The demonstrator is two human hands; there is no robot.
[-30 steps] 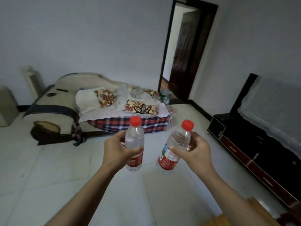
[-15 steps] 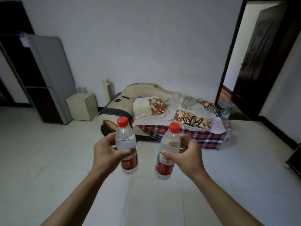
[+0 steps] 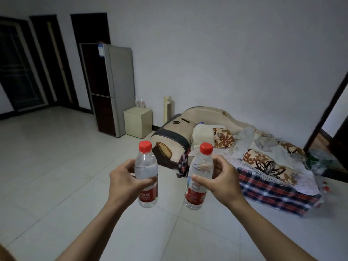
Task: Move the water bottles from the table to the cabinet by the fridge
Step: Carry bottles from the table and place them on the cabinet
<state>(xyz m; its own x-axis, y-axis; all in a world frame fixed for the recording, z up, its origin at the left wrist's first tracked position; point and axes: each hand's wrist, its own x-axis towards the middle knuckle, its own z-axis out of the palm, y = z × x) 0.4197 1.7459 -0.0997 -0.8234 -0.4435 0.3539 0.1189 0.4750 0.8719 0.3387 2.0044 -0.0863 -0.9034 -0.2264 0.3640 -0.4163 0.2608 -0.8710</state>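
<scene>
I carry two clear water bottles with red caps and red labels, held upright in front of me above the tiled floor. My left hand (image 3: 126, 182) grips the left bottle (image 3: 146, 166) round its middle. My right hand (image 3: 219, 180) grips the right bottle (image 3: 200, 166), which leans slightly to the right. Far ahead on the left stands a tall grey and dark fridge (image 3: 109, 87). A small cream cabinet (image 3: 137, 122) sits against the wall just to the right of it.
A low bed (image 3: 273, 187) with a plaid cover, cushions and clothes lies ahead on the right, with a beige massage chair (image 3: 175, 132) at its head. A white tower fan (image 3: 167, 108) stands by the wall. Dark doors (image 3: 47, 61) line the far left. Open tiled floor leads toward the fridge.
The view has swung left: the fridge, cabinet and dark doors have come into sight and the bed has shifted right. Both hands still hold their bottles in the same way.
</scene>
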